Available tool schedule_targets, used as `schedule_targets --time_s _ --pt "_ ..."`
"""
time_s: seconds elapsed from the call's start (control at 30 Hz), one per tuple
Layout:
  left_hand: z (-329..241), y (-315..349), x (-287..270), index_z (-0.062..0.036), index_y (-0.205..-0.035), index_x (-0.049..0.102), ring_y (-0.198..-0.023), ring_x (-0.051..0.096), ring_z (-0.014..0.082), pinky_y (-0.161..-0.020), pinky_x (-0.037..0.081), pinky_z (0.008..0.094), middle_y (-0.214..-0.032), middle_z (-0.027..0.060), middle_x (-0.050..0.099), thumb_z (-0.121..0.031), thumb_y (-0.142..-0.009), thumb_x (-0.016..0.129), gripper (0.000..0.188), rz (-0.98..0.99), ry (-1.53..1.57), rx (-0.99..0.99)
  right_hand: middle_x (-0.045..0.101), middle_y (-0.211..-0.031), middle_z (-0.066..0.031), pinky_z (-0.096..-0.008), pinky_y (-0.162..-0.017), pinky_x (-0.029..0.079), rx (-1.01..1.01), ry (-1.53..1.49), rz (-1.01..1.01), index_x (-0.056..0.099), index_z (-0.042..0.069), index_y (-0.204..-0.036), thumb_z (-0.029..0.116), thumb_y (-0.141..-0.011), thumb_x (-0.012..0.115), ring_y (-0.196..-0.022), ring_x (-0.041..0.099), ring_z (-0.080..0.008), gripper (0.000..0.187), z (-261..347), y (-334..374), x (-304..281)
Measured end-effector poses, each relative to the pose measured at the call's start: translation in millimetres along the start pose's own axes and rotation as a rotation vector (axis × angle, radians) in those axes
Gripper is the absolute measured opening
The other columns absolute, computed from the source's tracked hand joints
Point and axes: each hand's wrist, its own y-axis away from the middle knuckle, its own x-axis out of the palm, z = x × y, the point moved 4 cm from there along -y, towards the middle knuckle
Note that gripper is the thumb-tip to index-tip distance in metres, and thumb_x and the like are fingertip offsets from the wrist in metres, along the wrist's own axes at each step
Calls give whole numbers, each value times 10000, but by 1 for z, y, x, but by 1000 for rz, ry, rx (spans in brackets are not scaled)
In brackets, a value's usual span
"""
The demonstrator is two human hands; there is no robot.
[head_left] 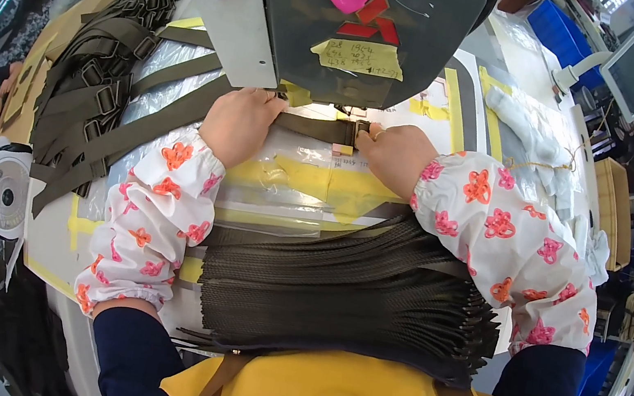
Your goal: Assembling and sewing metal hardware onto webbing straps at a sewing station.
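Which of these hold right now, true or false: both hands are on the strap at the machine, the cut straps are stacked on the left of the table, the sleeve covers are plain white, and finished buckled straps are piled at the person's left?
1. Both hands hold the olive strap at the sewing machine. True: left hand and right hand grip it at each end.
2. The cut straps are stacked on the left of the table. False: they lie fanned just in front of the person, between the forearms.
3. The sleeve covers are plain white. False: they are white with pink and orange flowers.
4. The buckled straps are piled at the left. True.
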Motion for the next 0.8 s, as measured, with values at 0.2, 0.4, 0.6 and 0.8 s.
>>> schedule_targets --time_s 0.2,0.4,0.6,0.8 --pt "-9 12 -22 -52 -860 534 -716 589 269 -617 480 367 -786 96 578 -48 -695 537 164 -45 -2 -105 580 -642 -101 -388 -468 455 6 -175 -379 538 16 -859 64 -685 540 -543 585 -270 181 -6 -14 -15" --pt "58 65 -58 -91 -958 567 -553 547 214 -475 444 325 -607 41 469 -80 -697 569 261 -165 -252 40 610 -892 -130 -365 -606 497 -254 -321 -499 544 11 -987 23 -674 563 -689 605 -268 313 44 -6 -24" --pt "87 64 -15 -142 -1275 411 -893 527 225 -728 440 346 -1070 77 507 -347 -823 548 515 -119 -351 72 603 -1015 -124 -347 -745 495 -317 -323 -292 560 23 -978 59 -696 591 -843 602 -274 285 49 -12 -19" --pt "165 17 4 -201 -1295 362 -932 539 185 -767 422 318 -1033 52 529 -67 -790 490 538 -114 -796 114 608 -849 -124 -349 -661 489 -273 -490 -198 598 11 -851 111 -730 639 -771 608 -277 163 25 12 -48"
